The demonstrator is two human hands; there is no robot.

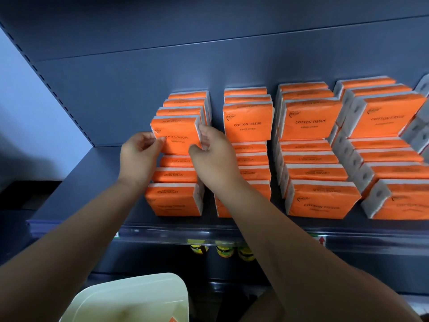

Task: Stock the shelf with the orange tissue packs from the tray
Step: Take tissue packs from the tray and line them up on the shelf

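Orange tissue pack [177, 135] stands upright left of centre in the frame, fronting the upper layer of the leftmost column on the shelf [92, 182]. At lower left shows a cream tray [130, 298]. The left hand [137, 154] pinches the pack's left edge; the right hand [213, 156] grips its right edge, fingers curled. Three more columns of packs [311, 122] fill the right.

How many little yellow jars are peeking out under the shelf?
3. A left jar, a middle jar and a right jar stand in a row just below the shelf edge. More may be hidden behind it.
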